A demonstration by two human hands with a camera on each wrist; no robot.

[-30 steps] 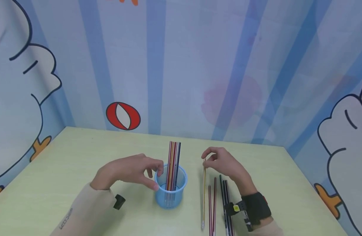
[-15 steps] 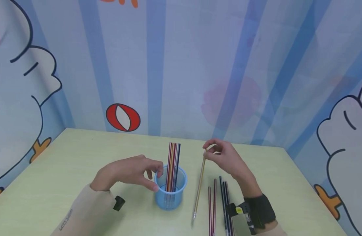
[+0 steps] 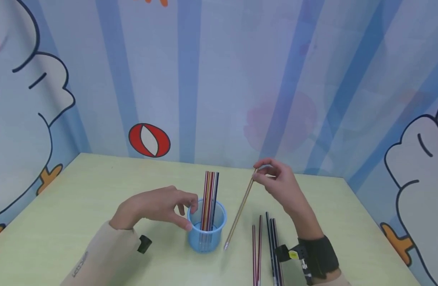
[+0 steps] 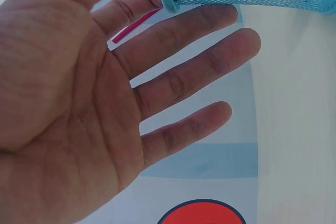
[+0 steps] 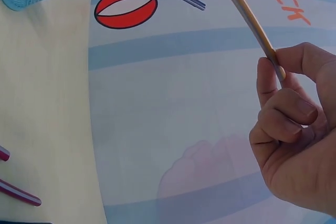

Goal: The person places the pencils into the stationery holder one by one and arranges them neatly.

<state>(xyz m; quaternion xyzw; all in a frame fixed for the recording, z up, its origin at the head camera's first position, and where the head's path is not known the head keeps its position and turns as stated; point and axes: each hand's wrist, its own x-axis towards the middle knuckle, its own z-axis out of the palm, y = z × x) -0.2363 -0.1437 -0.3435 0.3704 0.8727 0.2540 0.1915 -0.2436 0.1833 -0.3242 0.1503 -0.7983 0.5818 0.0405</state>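
A light-blue mesh pencil cup (image 3: pixel 204 243) stands on the table with a bundle of striped pencils (image 3: pixel 209 200) upright in it. My left hand (image 3: pixel 158 208) holds its left rim, index finger over the inside and thumb at the front. In the left wrist view, the other fingers (image 4: pixel 197 72) stretch out straight below the cup. My right hand (image 3: pixel 281 184), right of the cup, pinches a slim gold pencil (image 3: pixel 240 210) by its top end between thumb and index finger. The pencil slants down to the left, its silvery lower end beside the cup's lower right side.
Two dark-red pencils (image 3: pixel 259 242) lie on the pale table (image 3: pixel 133 171) right of the cup. Several dark pencils (image 3: pixel 272 242) lie beside them, partly under the right wrist's camera strap. A striped cartoon backdrop (image 3: pixel 219 79) closes off the back.
My right hand has risen and moved slightly right and away, lifting the gold pencil. The pencil's lower end has swung left towards the cup. My left hand has stayed at the rim.
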